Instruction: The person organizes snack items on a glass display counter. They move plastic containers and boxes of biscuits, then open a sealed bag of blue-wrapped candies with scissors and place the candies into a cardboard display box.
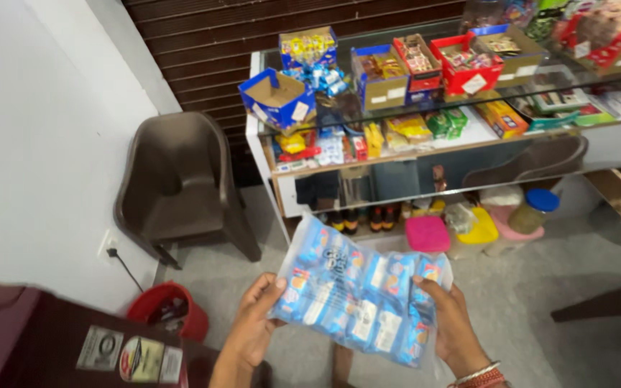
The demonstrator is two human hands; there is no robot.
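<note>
A clear plastic bag [357, 291] packed with several small blue biscuit packets is held out in front of me with both hands. My left hand [251, 323] grips its left edge, thumb on top. My right hand [451, 323] grips the right edge; bangles circle that wrist. The bag hangs above the grey floor, in front of a glass shop counter [425, 154].
The counter top carries open cardboard boxes of sweets, among them a blue box [276, 98] at the left corner. A brown plastic chair [181, 183] stands left of it. A red bucket [170, 309] sits below, beside a dark maroon surface [52, 338]. A blue-lidded jar [533, 208] rests under the counter.
</note>
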